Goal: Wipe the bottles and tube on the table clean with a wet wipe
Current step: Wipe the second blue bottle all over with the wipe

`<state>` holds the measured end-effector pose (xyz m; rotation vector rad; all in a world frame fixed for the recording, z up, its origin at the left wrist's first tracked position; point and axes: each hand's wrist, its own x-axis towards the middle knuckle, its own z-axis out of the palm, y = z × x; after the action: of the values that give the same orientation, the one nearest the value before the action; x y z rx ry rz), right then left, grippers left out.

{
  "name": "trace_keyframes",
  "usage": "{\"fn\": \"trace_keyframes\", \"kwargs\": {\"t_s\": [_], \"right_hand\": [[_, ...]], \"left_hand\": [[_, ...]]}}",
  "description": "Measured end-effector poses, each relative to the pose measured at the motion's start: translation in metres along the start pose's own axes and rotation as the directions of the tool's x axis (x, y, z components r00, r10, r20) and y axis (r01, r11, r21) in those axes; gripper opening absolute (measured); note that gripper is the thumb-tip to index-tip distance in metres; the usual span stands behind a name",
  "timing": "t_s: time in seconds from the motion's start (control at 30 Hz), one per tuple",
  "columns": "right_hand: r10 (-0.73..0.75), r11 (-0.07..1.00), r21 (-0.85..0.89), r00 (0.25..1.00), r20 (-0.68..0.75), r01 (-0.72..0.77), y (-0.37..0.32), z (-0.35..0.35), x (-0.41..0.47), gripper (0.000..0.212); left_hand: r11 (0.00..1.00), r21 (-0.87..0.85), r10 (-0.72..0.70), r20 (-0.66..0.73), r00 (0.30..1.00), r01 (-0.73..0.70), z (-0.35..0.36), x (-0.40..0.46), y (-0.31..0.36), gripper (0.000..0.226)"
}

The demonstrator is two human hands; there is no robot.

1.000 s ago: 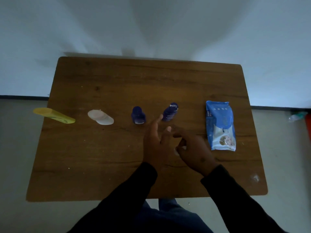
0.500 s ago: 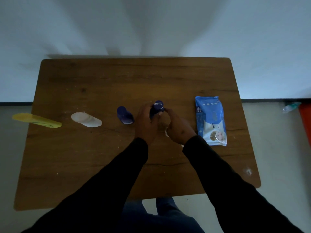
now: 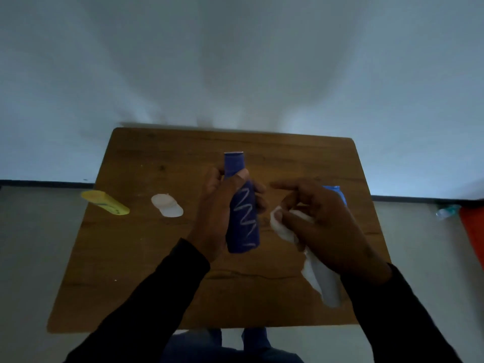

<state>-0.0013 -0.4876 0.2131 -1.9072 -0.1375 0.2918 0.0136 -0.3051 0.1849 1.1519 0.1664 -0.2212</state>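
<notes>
My left hand (image 3: 214,213) grips a dark blue bottle (image 3: 242,210) with a pale zigzag on its side, lifted off the wooden table (image 3: 157,271) and held upright in front of me. My right hand (image 3: 324,226) holds a white wet wipe (image 3: 320,279), which hangs down below my palm, just right of the bottle. A yellow tube (image 3: 104,202) lies at the table's left edge. A white bottle (image 3: 167,207) lies to the right of it. The second blue bottle is hidden behind my left hand.
The blue wet wipe pack (image 3: 337,195) shows only a corner behind my right hand. On the floor to the right are a small clear bottle (image 3: 446,211) and an orange-red object (image 3: 474,231). A white wall rises behind the table.
My left hand has lifted the blue bottle off the table and brought it closer. My right hand now holds the wipe up beside it. The view has tilted upward.
</notes>
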Motion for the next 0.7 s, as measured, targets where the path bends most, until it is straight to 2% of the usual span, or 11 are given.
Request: {"fn": "trace_keyframes", "kwargs": {"t_s": [0.13, 0.23, 0.37, 0.43, 0.47, 0.57, 0.63, 0.7], "right_hand": [[-0.248, 0.969, -0.058, 0.95, -0.188, 0.241, -0.044, 0.02, -0.006, 0.023], [-0.414, 0.91, -0.101, 0.894, -0.172, 0.402, -0.065, 0.042, -0.009, 0.017], [-0.557, 0.817, -0.29, 0.813, -0.17, 0.499, -0.087, 0.068, -0.007, 0.008], [-0.586, 0.803, -0.308, 0.77, -0.253, 0.51, -0.093, 0.077, -0.001, 0.006], [-0.563, 0.824, -0.258, 0.777, -0.282, 0.504, -0.094, 0.081, 0.001, 0.006], [-0.572, 0.82, -0.162, 0.781, -0.251, 0.549, -0.096, 0.094, -0.005, 0.011], [-0.637, 0.77, -0.21, 0.738, -0.222, 0.602, -0.1, 0.108, -0.011, 0.018], [-0.672, 0.74, -0.285, 0.691, -0.266, 0.609, -0.105, 0.122, -0.008, 0.022]], "left_hand": [[0.978, -0.166, -0.116, 0.056, 0.992, 0.124, -0.004, -0.033, 0.033, 0.056], [0.963, -0.239, -0.096, 0.118, 0.988, 0.122, -0.008, -0.051, 0.053, 0.059], [0.983, -0.165, -0.062, 0.132, 0.989, 0.084, -0.022, -0.063, 0.067, 0.068], [0.982, -0.163, -0.069, 0.168, 0.983, 0.097, -0.029, -0.065, 0.074, 0.069], [0.98, -0.174, -0.063, 0.187, 0.98, 0.097, -0.033, -0.065, 0.078, 0.069], [0.974, -0.218, -0.016, 0.18, 0.983, 0.056, -0.047, -0.064, 0.086, 0.066], [0.974, -0.219, -0.012, 0.18, 0.984, 0.052, -0.054, -0.067, 0.091, 0.066], [0.982, -0.178, -0.031, 0.197, 0.98, 0.067, -0.059, -0.073, 0.094, 0.064]]}}
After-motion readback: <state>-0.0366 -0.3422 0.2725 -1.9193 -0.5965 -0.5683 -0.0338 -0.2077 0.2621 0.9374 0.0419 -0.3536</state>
